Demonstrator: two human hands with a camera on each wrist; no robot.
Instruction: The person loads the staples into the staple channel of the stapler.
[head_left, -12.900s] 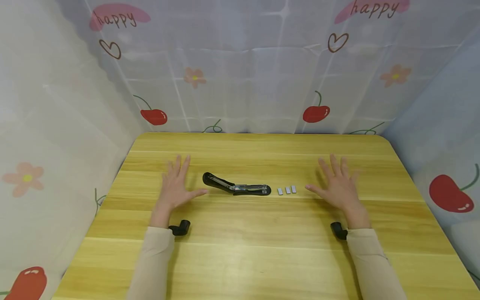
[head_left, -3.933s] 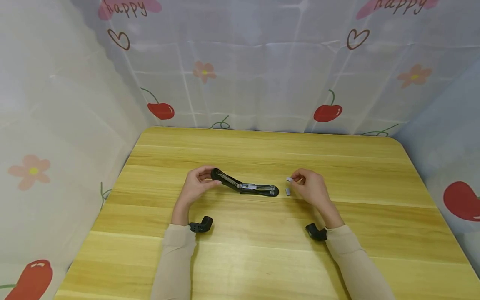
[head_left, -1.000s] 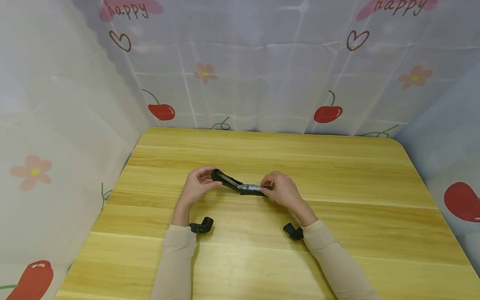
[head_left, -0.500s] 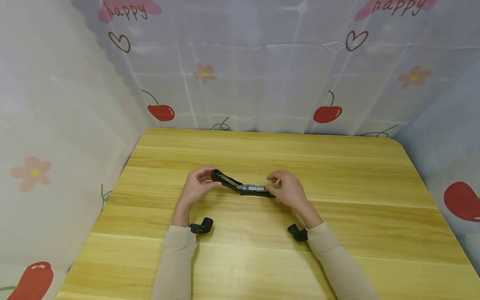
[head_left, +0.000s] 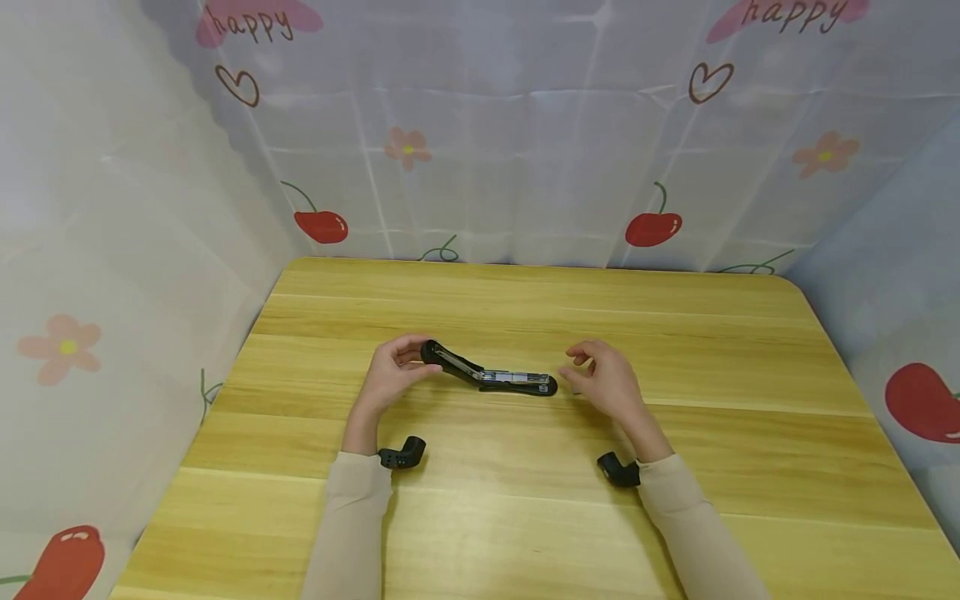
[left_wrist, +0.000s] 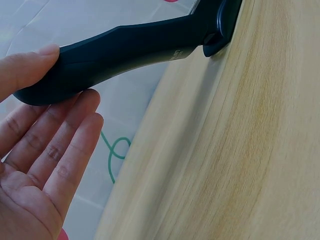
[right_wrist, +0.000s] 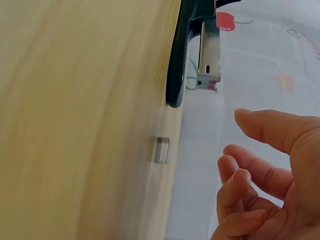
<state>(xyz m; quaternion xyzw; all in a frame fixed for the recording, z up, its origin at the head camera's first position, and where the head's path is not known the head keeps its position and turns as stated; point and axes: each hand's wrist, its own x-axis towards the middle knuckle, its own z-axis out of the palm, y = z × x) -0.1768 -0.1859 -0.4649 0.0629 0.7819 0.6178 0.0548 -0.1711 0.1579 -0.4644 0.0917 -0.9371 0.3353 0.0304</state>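
Observation:
A black stapler (head_left: 517, 387) lies unfolded on the table, its top arm swung up to the left and its metal tray exposed. Pale staples (head_left: 512, 377) show inside that tray. My left hand (head_left: 392, 372) pinches the raised end, thumb on one side and fingers on the other, as the left wrist view confirms. Just right of the stapler's front end hovers my right hand (head_left: 611, 385), thumb and fingers apart, nothing between them. Below it one short strip of staples (right_wrist: 162, 151) stands on the table in the right wrist view; in the head view my thumb mostly covers it.
The wooden table (head_left: 480, 500) has its far edge against a patterned curtain (head_left: 487, 167). Similar cloth hangs at the left and right. A black camera mount (head_left: 405, 452) sits on my left wrist, another mount (head_left: 619, 470) on my right.
Three staple strips lay on the table at first; one shows there now, and staples sit in the tray. My right hand has moved from the tray to the right. The left keeps its grip.

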